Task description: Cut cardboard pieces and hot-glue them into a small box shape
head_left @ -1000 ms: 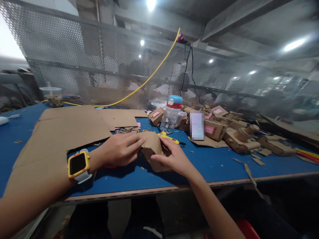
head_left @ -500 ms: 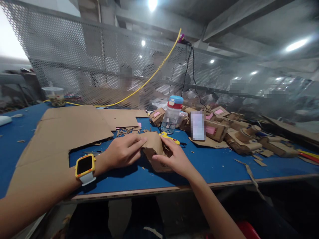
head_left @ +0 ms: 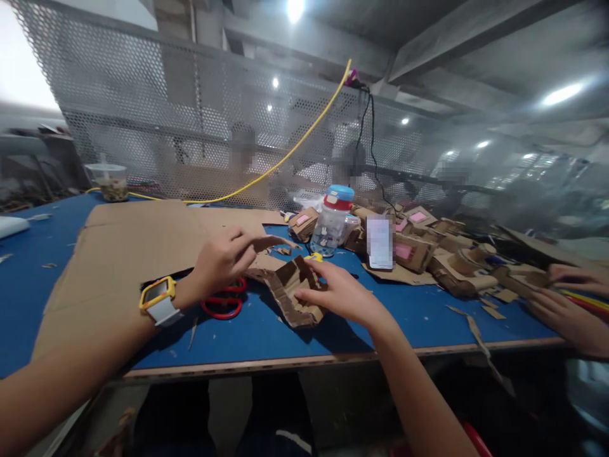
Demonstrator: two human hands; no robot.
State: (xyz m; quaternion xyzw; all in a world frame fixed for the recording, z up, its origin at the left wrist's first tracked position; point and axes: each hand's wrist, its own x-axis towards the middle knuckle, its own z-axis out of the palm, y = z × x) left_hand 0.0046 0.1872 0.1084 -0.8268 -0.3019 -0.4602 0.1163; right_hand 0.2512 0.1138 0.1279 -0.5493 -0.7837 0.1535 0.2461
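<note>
My right hand (head_left: pixel 340 295) grips the side of a small folded cardboard box (head_left: pixel 292 304), thumb inside its rim. The box stands open at the top, showing its brown inner walls. My left hand (head_left: pixel 226 257) pinches the end of a curved cardboard flap (head_left: pixel 273 242) above and left of the box; whether the flap joins the box I cannot tell. Below my left hand lie scissors with red handles (head_left: pixel 222 307), their blades hidden. A yellow cutter (head_left: pixel 314 257) shows partly behind my right fingers.
A large cardboard sheet (head_left: pixel 128 254) covers the left of the blue table (head_left: pixel 228 352). Behind the box stand a water bottle (head_left: pixel 328 228) and a phone (head_left: pixel 380 244). Cardboard models (head_left: pixel 464 270) crowd the right, where another person's hands (head_left: pixel 566 308) rest.
My left hand has moved up and left with the flap, and the box top now stands open. The red scissor handles have come into view. Another person's hands have appeared at the right.
</note>
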